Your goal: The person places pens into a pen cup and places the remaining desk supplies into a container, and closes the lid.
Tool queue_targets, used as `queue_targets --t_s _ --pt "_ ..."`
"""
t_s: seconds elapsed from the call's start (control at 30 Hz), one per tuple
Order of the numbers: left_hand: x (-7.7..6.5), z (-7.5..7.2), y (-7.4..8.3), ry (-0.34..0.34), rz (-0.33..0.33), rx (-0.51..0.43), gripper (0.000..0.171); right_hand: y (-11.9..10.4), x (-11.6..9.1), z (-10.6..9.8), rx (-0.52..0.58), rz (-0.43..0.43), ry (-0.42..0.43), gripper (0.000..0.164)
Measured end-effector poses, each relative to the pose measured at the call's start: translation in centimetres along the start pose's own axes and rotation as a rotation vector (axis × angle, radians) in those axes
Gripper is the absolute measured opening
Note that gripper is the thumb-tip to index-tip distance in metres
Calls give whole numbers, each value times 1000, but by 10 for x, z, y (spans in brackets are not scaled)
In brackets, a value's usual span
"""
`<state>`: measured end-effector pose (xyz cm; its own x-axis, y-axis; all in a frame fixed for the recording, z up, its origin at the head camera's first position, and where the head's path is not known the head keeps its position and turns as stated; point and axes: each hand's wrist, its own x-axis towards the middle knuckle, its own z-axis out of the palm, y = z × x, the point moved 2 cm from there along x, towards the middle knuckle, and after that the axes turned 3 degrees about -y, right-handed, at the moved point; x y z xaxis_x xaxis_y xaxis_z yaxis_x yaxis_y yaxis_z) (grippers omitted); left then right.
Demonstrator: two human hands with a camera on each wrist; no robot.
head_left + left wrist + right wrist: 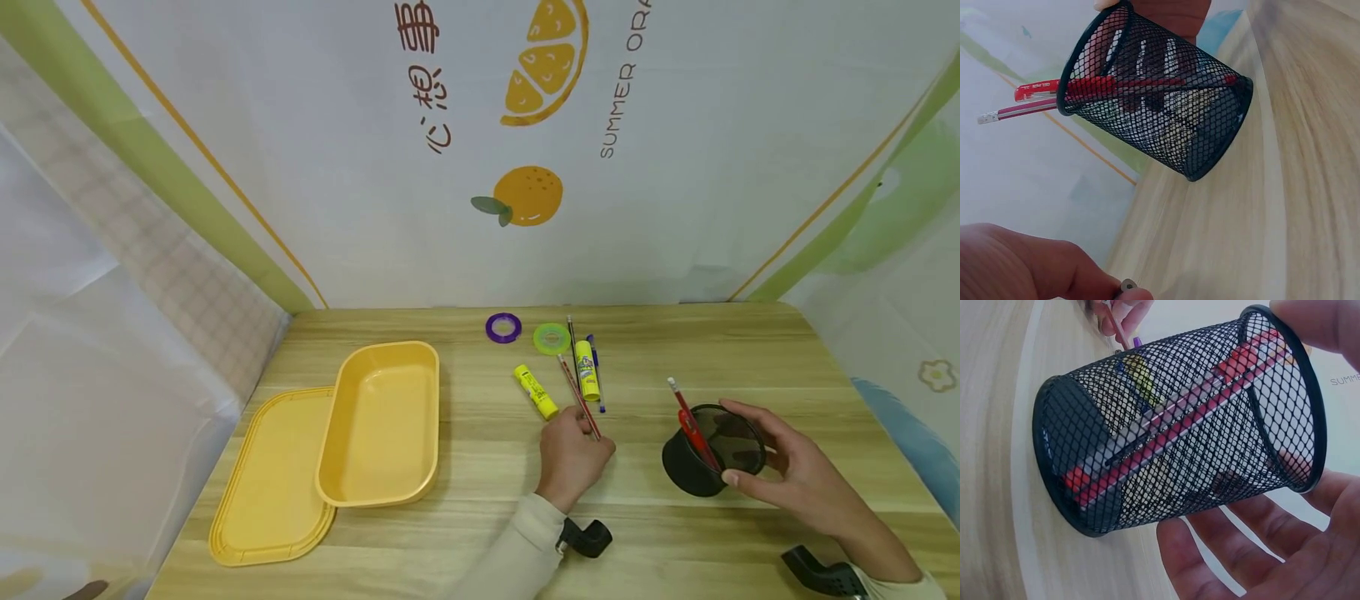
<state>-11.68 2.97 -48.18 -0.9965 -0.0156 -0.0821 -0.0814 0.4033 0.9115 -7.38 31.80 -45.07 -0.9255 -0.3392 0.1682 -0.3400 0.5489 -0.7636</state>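
Leftmost, a yellow lid [266, 483] lay flat on the wood-grain table [420, 550], its right side overlapped by the yellow tub [378, 433] in the head view. Right of the tub, slightly beyond its far end, sat a purple tape roll [504, 340]. A yellow glue stick [536, 391] lay nearer, slanting beside the tub's right side, well apart from it. Further right of the tub, about level with its far end, was a green tape roll [539, 340]. The left hand [572, 457], right of the tub's near half, pinched a red-striped pencil [572, 381] by its near end, thumb against finger. Just past that, still right of the tub, a dark pencil [572, 333], a second glue stick [588, 371] and a blue pen [593, 354] lay close together. Farthest right of the tub, the right hand [802, 475] gripped a black mesh cup [684, 469] at its rim, thumb on the near side. Inside the cup stood a red pen [695, 435] and a white-tipped pencil [675, 390].
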Motion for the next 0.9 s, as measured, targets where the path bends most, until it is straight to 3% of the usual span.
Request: queue_targets --t_s 0.4,0.67,0.9 --pt "0 -3 3 -47 -40 -115 65 -1 -1 0 11 -7 3 86" --pt "-3 -6 14 -91 -50 -251 67 -1 -1 1 12 -13 11 87" --pt "2 -16 21 -100 13 -282 69 -1 1 1 6 -7 7 86"
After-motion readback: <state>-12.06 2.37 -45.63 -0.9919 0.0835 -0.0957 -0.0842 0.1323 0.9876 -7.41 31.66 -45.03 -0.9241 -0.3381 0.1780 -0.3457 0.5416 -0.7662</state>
